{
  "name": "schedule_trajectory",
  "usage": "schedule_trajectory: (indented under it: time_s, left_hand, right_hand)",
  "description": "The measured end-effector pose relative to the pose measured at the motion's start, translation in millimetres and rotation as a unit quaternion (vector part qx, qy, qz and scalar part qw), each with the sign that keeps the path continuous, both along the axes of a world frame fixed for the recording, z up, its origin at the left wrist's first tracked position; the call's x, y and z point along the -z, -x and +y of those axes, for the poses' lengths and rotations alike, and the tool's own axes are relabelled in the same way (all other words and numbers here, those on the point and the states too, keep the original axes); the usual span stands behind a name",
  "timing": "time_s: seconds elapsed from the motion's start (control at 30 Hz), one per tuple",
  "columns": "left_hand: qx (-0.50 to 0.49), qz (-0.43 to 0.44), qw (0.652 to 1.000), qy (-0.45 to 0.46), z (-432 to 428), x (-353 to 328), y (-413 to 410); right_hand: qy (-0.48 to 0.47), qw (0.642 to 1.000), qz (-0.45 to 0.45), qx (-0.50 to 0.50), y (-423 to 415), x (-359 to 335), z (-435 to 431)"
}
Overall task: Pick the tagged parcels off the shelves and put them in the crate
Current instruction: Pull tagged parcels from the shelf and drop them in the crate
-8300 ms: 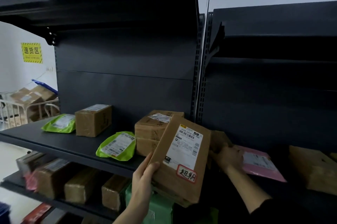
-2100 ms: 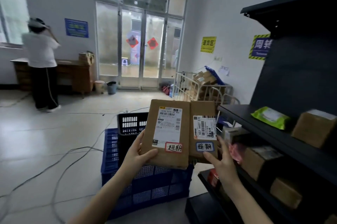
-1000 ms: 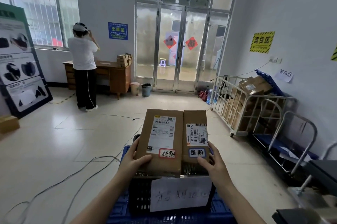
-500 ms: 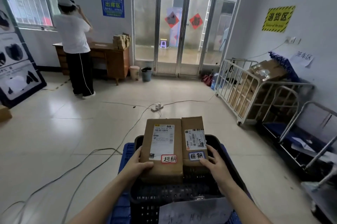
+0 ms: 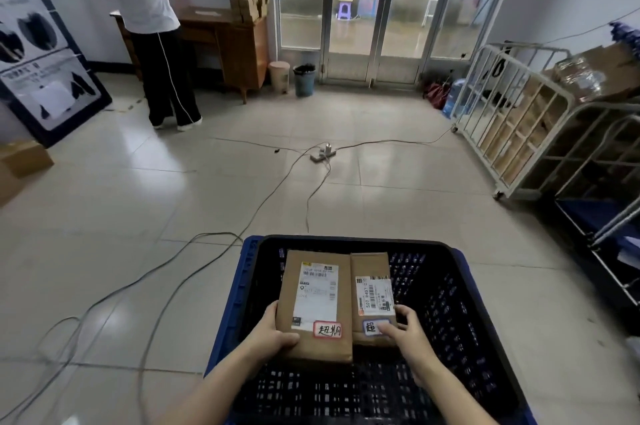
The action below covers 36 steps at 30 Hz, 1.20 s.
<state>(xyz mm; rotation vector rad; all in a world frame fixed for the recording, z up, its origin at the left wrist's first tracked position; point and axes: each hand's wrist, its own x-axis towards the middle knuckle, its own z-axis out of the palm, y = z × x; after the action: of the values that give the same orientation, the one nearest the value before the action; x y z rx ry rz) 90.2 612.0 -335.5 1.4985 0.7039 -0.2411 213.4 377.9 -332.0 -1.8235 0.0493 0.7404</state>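
The left hand (image 5: 273,334) grips the near left corner of the big parcel (image 5: 315,303), thumb on top and fingers curled underneath. A red tag (image 5: 328,330) sits at that parcel's near right corner. Touching its right side lies the small parcel (image 5: 372,293), whose blue tag (image 5: 370,327) is partly covered by the thumb of the right hand (image 5: 405,338); that hand's fingers wrap the parcel's right edge. Both parcels lie flat, side by side, inside the walls of the black crate (image 5: 346,240), left of its middle. Whether they already rest on the floor cannot be told. This looks like the placing step, nearly done. Next, I judge, both hands should lower until the parcels sit firm, then loosen and lift clear without dragging either box.
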Motion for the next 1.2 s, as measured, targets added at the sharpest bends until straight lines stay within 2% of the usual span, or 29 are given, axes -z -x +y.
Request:
schedule_trajectory:
  time_s: [0.27,0.47,0.8,1.07,1.2]
  left_hand:
    - [-0.065,0.100,0.993,0.024,7,58,-16]
    - [-0.096,0.138,0.986,-0.001,12,84,-24]
    - [-0.093,0.170,0.981,-0.026,16,110,-34]
    - [-0.125,0.124,0.984,-0.028,17,121,-41]
    - [-0.116,0.158,0.979,-0.052,17,120,-44]
  right_hand:
    - [0.026,0.993,0.072,-0.091,-37,62,24]
    - [0.046,0.983,0.128,-0.121,-40,103,34]
    - [0.048,0.980,0.144,-0.129,-54,135,54]
    - [0.059,0.974,0.185,-0.116,-52,154,60]
    - [0.072,0.971,0.187,-0.128,-52,158,60]
